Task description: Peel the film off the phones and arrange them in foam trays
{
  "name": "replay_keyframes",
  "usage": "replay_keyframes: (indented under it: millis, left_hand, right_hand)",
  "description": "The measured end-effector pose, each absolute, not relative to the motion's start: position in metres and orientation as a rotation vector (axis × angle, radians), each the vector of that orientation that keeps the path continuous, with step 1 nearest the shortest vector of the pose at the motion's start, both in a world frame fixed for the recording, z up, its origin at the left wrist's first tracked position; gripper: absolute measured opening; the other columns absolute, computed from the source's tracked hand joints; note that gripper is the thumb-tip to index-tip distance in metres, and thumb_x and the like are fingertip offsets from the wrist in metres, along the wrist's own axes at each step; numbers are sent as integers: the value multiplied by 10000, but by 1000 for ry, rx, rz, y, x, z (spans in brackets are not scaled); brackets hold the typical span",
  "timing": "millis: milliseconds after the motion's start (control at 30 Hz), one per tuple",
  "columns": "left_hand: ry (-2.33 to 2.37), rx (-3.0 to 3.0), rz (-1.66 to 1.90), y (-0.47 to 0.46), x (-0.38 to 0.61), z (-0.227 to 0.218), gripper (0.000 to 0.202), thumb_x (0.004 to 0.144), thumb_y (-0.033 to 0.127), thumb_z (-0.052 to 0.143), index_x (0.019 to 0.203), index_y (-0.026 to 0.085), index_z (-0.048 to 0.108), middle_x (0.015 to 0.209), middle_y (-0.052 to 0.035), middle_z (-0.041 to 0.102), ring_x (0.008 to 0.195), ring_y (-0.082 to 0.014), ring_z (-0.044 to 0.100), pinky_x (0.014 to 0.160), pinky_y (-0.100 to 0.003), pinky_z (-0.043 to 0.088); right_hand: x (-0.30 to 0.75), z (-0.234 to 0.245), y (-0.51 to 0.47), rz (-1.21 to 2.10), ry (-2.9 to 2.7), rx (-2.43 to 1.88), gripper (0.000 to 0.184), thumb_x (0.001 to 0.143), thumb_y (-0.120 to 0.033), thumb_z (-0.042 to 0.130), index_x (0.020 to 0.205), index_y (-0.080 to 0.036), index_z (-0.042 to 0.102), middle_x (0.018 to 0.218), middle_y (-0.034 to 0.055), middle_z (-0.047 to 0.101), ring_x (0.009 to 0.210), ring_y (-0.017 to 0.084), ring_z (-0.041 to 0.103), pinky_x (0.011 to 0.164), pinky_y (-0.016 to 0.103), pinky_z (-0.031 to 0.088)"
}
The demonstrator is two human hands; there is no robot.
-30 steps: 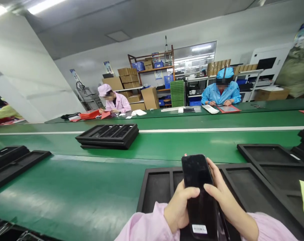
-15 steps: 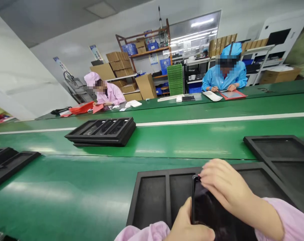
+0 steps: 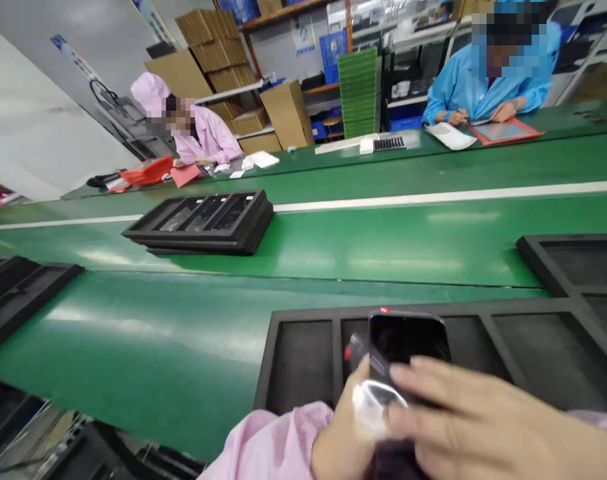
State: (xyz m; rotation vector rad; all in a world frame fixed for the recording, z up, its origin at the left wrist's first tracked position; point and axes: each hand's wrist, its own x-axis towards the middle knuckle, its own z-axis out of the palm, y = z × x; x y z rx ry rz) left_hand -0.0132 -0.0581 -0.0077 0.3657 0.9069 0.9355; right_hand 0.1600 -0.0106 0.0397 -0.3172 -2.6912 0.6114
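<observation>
A black smartphone (image 3: 408, 333) stands tilted in front of me, its upper screen showing. My left hand (image 3: 346, 423) grips it by its left side; the lower part is hidden behind my hands. Clear protective film (image 3: 376, 403) with a red tab curls away from the phone's left edge and catches the light. My right hand (image 3: 463, 413) reaches across the screen, its thumb and fingers at the film, somewhat blurred. Under the phone lies a black foam tray (image 3: 336, 363) with several compartments.
Another black tray (image 3: 578, 267) sits at the right. On the green bench (image 3: 183, 333) stand a stack of trays (image 3: 248, 230) with dark flat items and more trays (image 3: 28, 293) at the left. Across the bench sit a person in pink (image 3: 211, 133) and one in blue (image 3: 458, 87).
My right hand has come down from the phone's top edge, peeling the clear film toward me. The phone's top now shows, and my view has tipped downward.
</observation>
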Motion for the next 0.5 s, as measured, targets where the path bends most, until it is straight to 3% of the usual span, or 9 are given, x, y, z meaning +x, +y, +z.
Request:
replay_keyframes:
  millis: [67, 167, 267, 333, 500]
  left_hand:
    - [892, 330, 979, -56, -11, -9, 420, 513, 217, 792, 901, 190, 631, 840, -30, 645, 786, -189, 593, 699, -276, 425]
    - [908, 231, 1014, -53, -8, -12, 371, 601, 318, 747, 911, 176, 602, 762, -9, 617, 687, -141, 566, 646, -250, 409]
    - [977, 169, 1034, -49, -6, -14, 295, 609, 324, 709, 827, 164, 592, 691, 9, 592, 625, -117, 524, 608, -235, 391]
    - [1002, 151, 1041, -48, -6, -15, 242, 607, 295, 680, 791, 167, 590, 695, 10, 599, 635, -121, 524, 616, -236, 391]
    - [978, 142, 1038, -48, -5, -16, 204, 623, 264, 627, 808, 180, 606, 689, 13, 601, 657, -137, 545, 653, -253, 404]
  right_hand:
    - [167, 33, -4, 482, -2646, -386, 323, 838, -161, 514, 1141, -225, 607, 1300, 61, 477, 1228, 283, 400, 987, 452, 419]
    - [168, 16, 6, 329, -2505, -563, 150, 864, -225, 518, 913, -233, 660, 1296, 86, 481, 1226, 314, 383, 945, 518, 404]
    - [157, 2, 10, 335, -2361, -752, 244, 909, -336, 484, 732, -238, 621, 1163, 84, 528, 1130, 295, 455, 876, 495, 428]
    - [147, -4, 9, 332, -2280, -903, 296, 916, -328, 452, 667, -221, 572, 1060, 88, 541, 1060, 275, 490, 846, 470, 440]
    - [138, -6, 5, 386, -2141, -1089, 280, 880, -313, 441, 631, -221, 529, 992, 85, 546, 1039, 266, 504, 807, 418, 449]
